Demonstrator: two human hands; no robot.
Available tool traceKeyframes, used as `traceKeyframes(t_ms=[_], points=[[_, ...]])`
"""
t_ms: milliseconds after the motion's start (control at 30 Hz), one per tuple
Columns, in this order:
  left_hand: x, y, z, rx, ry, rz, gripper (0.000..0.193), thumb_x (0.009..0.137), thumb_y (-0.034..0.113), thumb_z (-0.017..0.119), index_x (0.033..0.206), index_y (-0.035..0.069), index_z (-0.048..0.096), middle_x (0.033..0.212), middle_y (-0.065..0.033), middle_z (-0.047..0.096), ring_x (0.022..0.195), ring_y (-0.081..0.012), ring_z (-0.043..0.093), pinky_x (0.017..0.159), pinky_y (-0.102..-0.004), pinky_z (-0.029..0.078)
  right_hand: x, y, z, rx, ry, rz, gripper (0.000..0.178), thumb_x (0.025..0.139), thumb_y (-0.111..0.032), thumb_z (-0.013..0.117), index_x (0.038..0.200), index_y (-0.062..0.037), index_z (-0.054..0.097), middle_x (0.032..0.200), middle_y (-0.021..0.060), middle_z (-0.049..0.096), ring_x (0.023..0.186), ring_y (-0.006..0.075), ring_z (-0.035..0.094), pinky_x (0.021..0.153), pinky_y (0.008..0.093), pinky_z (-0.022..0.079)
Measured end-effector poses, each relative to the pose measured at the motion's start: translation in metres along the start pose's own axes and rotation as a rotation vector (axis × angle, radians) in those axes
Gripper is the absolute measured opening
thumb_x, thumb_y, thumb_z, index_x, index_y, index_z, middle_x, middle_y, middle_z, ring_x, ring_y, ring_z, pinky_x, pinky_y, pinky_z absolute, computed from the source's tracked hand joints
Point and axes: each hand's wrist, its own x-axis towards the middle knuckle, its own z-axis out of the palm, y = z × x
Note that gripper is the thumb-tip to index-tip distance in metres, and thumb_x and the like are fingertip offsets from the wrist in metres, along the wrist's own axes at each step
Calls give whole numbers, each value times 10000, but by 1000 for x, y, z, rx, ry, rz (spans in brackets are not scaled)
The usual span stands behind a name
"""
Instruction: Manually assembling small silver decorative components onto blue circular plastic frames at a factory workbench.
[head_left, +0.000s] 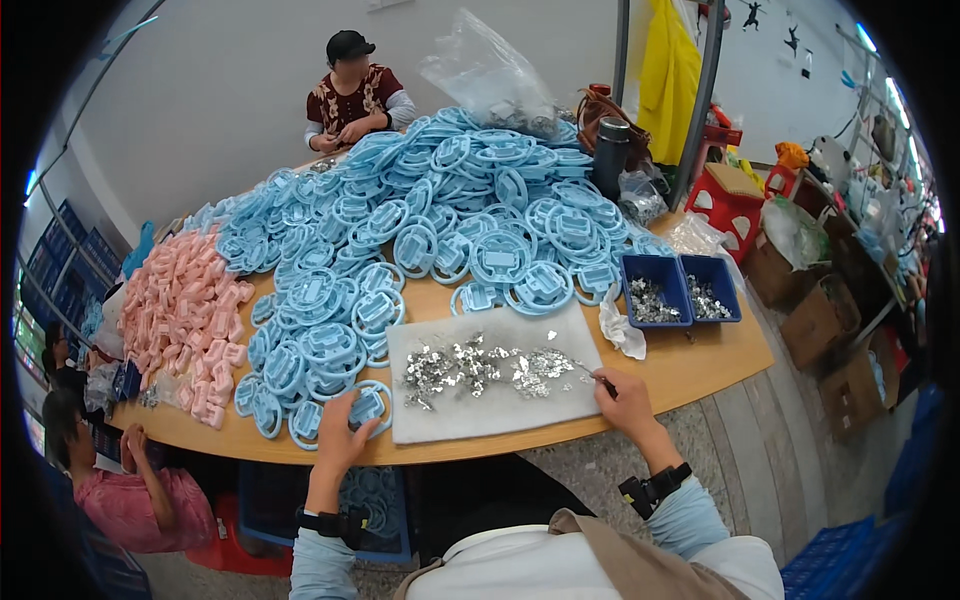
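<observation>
At the table's front edge my left hand closes on the rim of a round blue plastic part, thumb on one side and fingers on the other. My right hand pinches a thin dark-handled tool that looks like tweezers, its tip pointing left over a pale mat. Small shiny metal pieces lie spread on the mat in loose heaps, the rightmost one close to the tool's tip. More blue parts crowd the mat's left side.
A tall heap of blue parts fills the table's middle; pink parts lie left. Two blue bins of metal pieces and a crumpled white tissue sit right. One person is across the table, another at left.
</observation>
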Motion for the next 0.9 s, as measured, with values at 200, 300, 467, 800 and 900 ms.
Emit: traceKeyframes(t_ms=[200,300,467,800,900], points=[[-4,0,4,4,72,-14,531,646,173,755,1096,-1,532,1014,-164,563,951,-328,516,825,-394,416,-3,10,6,53,97,30,143,735,-55,557,858,-13,616,665,125,591,547,217,577,526,307,453],[-2,1,1,97,91,63,556,639,172,754,1113,-2,523,1023,-165,560,973,-331,507,845,-400,405,-3,9,7,57,120,2,136,736,-64,568,851,-12,618,649,115,585,529,209,568,509,306,444],[-2,-2,-3,41,37,52,583,639,155,749,1140,-14,503,1026,-158,558,1000,-328,496,860,-400,398,-3,1,4,18,90,33,126,759,-115,610,830,-12,619,638,106,581,513,198,557,494,303,437],[-19,-19,11,-219,214,-198,551,708,98,712,1186,-24,469,1018,-128,563,963,-233,540,823,-329,437,-4,7,9,-20,137,-39,118,791,-138,602,795,-22,619,649,102,578,523,218,552,489,310,425],[-16,-24,10,-644,202,-446,518,760,95,679,1210,-24,454,1053,-109,560,960,-164,547,811,-280,446,-5,8,11,-21,139,-33,116,792,-139,599,791,-25,618,648,100,575,523,223,549,490,312,425]])
